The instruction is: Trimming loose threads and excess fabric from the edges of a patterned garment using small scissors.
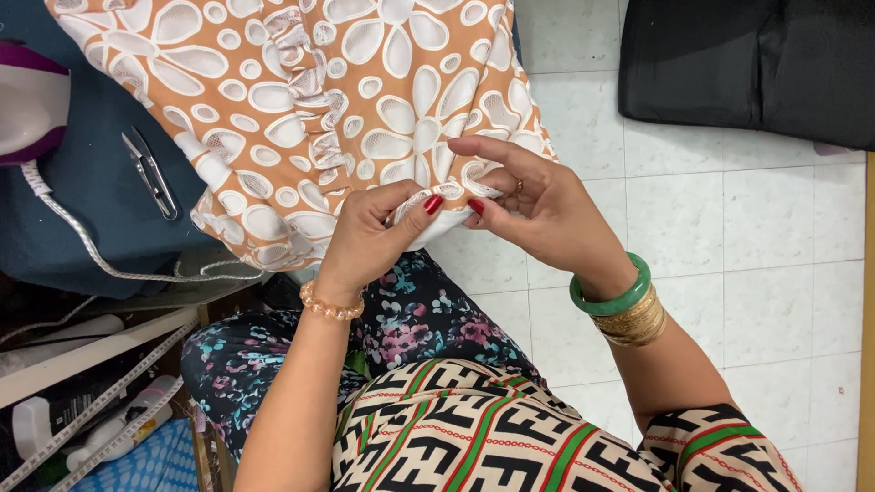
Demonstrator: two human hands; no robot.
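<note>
Orange fabric (301, 100) with a white cut-out flower pattern and a ruffled strip down its middle fills the top of the head view, spread over a dark blue padded board (87, 196) and hanging off that board's right edge toward the person's lap. The left hand (369, 239) has its fingers curled tight, thumb pressed down, pinching the lower hem of the fabric where a white lining shows. The right hand (538, 210) meets it from the other side, thumb and forefinger closed on the same hem just beside the left thumb, the remaining fingers held loosely above; both hands touch the cloth and nearly touch each other. A beaded bracelet (330, 306) sits on the left wrist, a green bangle (612, 293) and gold bangles (635, 322) on the right. On the board, near its right edge and left of the fabric, lie small thread snips (150, 173), and a braided cord (91, 244) runs from a white and purple iron (29, 105) at the board's left edge. A measuring tape (100, 401) slants across the lower left corner. A black cushion (747, 64) rests on the white tiled floor (775, 273) at upper right.
</note>
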